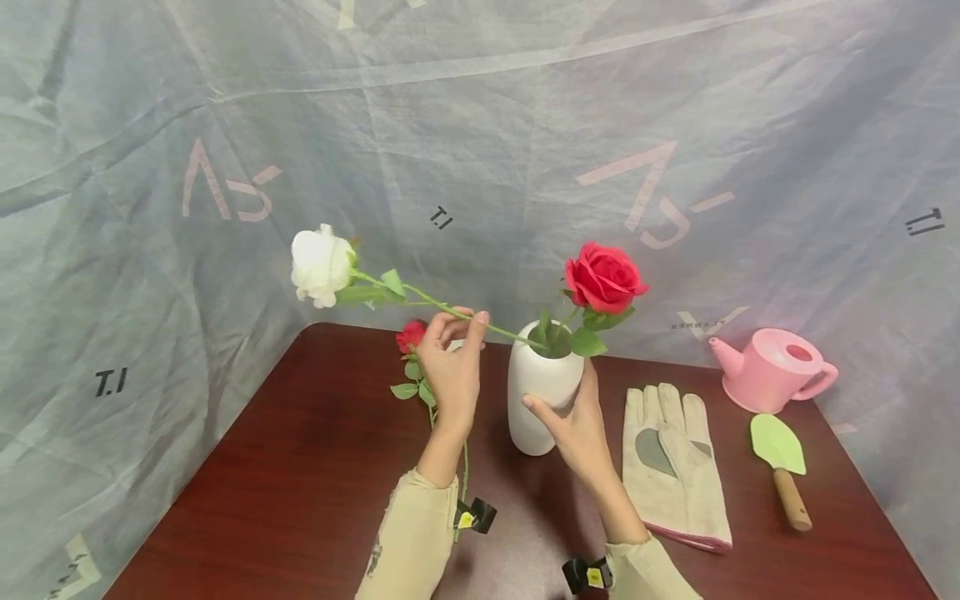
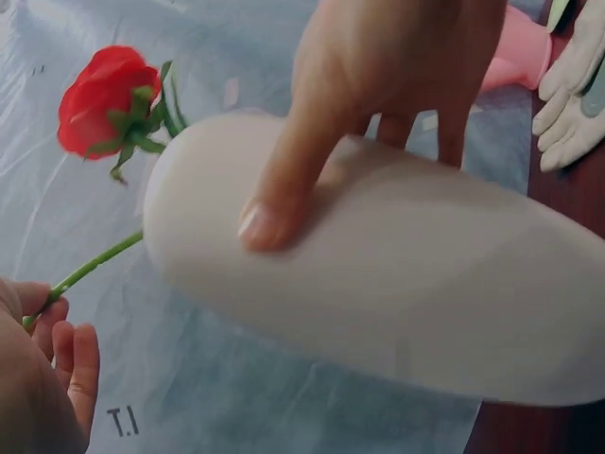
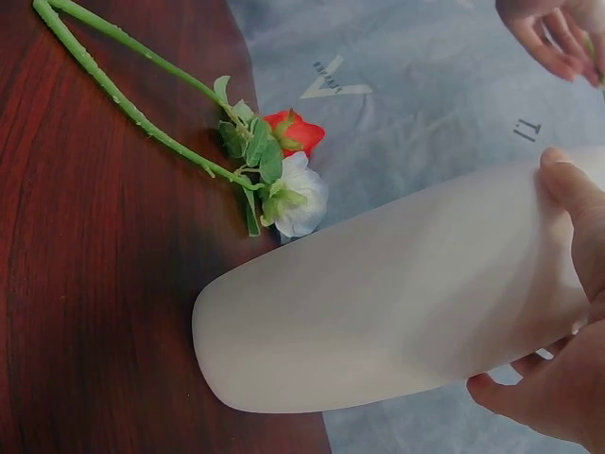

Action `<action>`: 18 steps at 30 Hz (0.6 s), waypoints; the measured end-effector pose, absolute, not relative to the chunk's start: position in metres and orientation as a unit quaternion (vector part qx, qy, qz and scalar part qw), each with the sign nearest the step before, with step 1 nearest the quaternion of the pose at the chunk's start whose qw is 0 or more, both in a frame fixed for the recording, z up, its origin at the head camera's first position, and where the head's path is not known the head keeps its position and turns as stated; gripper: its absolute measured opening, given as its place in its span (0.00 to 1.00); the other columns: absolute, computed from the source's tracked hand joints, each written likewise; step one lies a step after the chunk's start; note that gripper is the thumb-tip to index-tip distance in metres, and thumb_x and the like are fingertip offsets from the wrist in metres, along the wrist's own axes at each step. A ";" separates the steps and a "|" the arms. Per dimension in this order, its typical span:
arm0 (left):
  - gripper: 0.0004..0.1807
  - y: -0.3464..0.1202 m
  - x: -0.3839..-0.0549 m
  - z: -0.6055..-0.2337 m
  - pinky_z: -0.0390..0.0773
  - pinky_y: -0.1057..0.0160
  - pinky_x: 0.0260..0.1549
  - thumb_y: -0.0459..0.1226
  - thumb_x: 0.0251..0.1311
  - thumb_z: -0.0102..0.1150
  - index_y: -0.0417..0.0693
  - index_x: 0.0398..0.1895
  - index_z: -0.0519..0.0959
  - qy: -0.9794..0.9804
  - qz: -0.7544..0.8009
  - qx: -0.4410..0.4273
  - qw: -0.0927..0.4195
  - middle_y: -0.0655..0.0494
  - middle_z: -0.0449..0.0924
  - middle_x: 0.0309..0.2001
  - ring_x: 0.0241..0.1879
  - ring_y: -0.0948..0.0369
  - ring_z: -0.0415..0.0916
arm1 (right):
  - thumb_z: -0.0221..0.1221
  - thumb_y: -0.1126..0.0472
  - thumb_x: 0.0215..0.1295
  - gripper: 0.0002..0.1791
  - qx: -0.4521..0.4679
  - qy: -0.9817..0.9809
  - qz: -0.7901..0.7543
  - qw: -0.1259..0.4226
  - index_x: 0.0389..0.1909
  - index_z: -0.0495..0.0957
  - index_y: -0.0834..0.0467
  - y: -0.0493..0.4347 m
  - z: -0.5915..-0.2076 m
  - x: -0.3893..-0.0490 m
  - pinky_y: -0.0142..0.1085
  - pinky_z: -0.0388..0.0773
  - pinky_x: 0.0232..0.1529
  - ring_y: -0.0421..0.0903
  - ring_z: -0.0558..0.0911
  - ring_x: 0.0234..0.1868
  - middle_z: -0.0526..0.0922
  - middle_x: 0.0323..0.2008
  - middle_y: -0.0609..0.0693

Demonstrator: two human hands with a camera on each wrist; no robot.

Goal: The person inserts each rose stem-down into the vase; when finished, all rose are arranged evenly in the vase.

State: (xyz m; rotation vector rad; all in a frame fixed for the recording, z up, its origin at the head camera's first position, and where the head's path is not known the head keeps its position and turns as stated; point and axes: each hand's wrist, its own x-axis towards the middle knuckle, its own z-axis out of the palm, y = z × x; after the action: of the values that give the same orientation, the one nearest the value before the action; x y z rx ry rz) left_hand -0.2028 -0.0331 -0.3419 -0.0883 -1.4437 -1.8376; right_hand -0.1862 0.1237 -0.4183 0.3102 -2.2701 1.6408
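Observation:
My left hand (image 1: 453,367) pinches the green stem of a white rose (image 1: 322,267) between thumb and fingers. The bloom points up and left, and the stem's lower end reaches into the mouth of a white vase (image 1: 531,408). My right hand (image 1: 581,425) grips that vase from the right side, thumb across its front. A red rose (image 1: 603,279) stands in the vase and leans right over the rim. On the table, left of the vase, lie another red rose (image 3: 301,132) and a second white rose (image 3: 301,200), partly hidden behind my left hand in the head view.
To the right of the vase lies a pair of pale work gloves (image 1: 675,475). Beyond them are a pink watering can (image 1: 765,371) and a green trowel with a wooden handle (image 1: 780,450). A grey cloth backdrop (image 1: 480,150) encloses the dark wooden table (image 1: 300,475).

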 end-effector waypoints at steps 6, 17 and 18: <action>0.09 -0.016 -0.207 -0.345 0.78 0.63 0.21 0.34 0.54 0.65 0.36 0.33 0.79 -0.596 -0.714 -0.039 0.365 0.44 0.81 0.25 0.24 0.46 0.74 | 0.68 0.61 0.53 0.55 0.108 -0.796 0.577 0.147 0.72 0.39 0.58 0.117 -0.389 -0.168 0.52 0.58 0.59 0.54 0.61 0.62 0.51 0.67 0.59; 0.07 -0.004 -0.211 -0.352 0.77 0.60 0.28 0.43 0.54 0.66 0.49 0.30 0.82 -0.670 -0.676 -0.031 0.306 0.58 0.81 0.25 0.27 0.61 0.76 | 0.67 0.62 0.54 0.54 0.115 -0.793 0.582 0.140 0.72 0.39 0.59 0.117 -0.384 -0.165 0.52 0.59 0.58 0.56 0.62 0.61 0.51 0.66 0.61; 0.07 -0.004 -0.211 -0.352 0.77 0.59 0.29 0.43 0.54 0.65 0.50 0.30 0.82 -0.674 -0.672 -0.033 0.303 0.59 0.81 0.26 0.27 0.61 0.76 | 0.67 0.62 0.54 0.54 0.115 -0.793 0.582 0.140 0.72 0.39 0.59 0.117 -0.385 -0.165 0.52 0.59 0.58 0.56 0.62 0.61 0.51 0.66 0.61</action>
State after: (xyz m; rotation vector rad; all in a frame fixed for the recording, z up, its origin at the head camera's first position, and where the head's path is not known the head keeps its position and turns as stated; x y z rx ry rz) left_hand -0.2111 -0.0040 -0.3524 -0.0873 -1.7872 -1.7814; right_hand -0.1652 0.1168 -0.3847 0.3325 -2.2906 1.6810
